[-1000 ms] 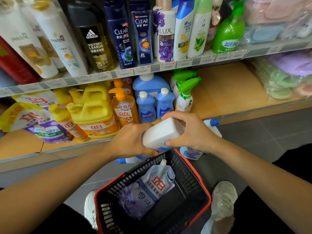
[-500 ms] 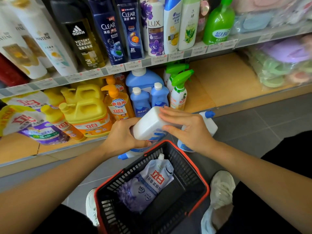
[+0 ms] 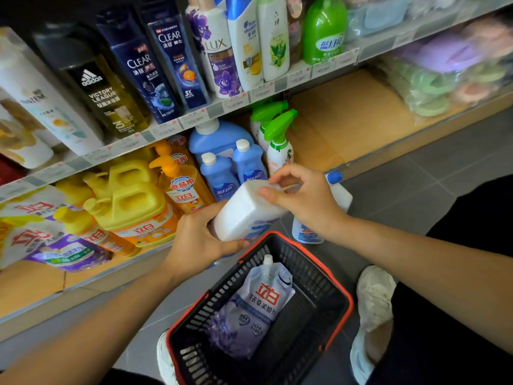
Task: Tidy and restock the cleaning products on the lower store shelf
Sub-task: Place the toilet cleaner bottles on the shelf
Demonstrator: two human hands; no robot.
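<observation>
Bare board on the lower shelf (image 3: 347, 126) likely explains the white bottle (image 3: 244, 215) poised above the basket (image 3: 345, 301) (base tipped up), left hand (image 3: 194, 240) fingers wrapped round it, right hand (image 3: 302, 201) fingers pinching its base.

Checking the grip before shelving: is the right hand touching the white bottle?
Touching. The head view shows the right hand with thumb and curled fingertips pinching the far end of the white bottle; the left hand grips its lower part.

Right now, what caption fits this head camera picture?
Left hand and right hand hold a white bottle near a basket holding a refill pouch.
</observation>
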